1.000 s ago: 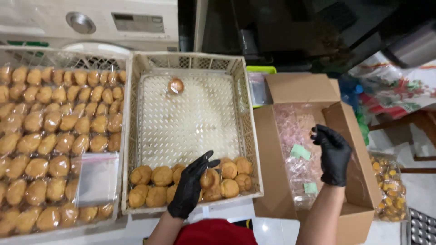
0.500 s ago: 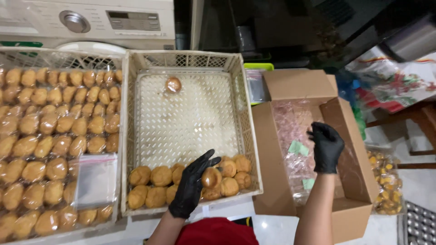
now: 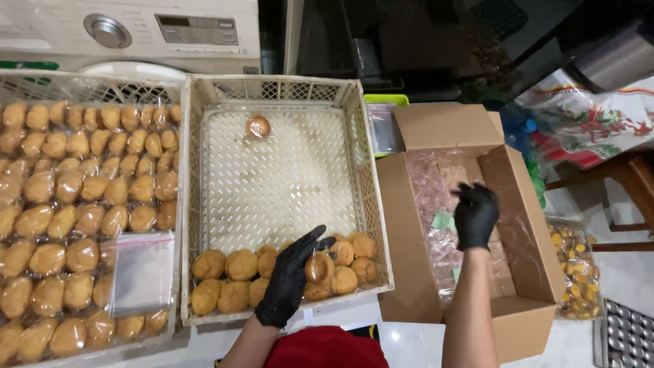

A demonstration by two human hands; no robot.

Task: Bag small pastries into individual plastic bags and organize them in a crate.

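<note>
A clear-wrapped round bun (image 3: 319, 267), golden-brown and about palm-sized, sits among its fellows at the near edge of a cream plastic crate (image 3: 286, 92), under the fingers of a black-gloved left hand (image 3: 291, 281). The bun looks light and soft, its film wrapper likely slick against the glove and easy to crumple; a gentle pinch across its sides, rather than a squeeze from above, would seem the safer hold. The left hand lies half open, fingers spread over the wrapped bun and touching it, thumb out to the right; whether it has truly closed on the bun cannot be told.

The rest of the bun cluster (image 3: 235, 276) fills only the crate's near rows, and a single wrapped bun (image 3: 257, 127) lies alone at the far end.

To the right, the gloved right hand (image 3: 475, 215) hovers inside an open cardboard box (image 3: 409, 259), fingers curled downward and narrow, nothing clearly held. Packed buns in film (image 3: 436, 197) line the box floor.

On the left, a second crate (image 3: 41, 85) is packed with wrapped buns, an empty clear zip bag (image 3: 142, 272) lying on top. A white appliance (image 3: 129, 31) stands behind.
</note>
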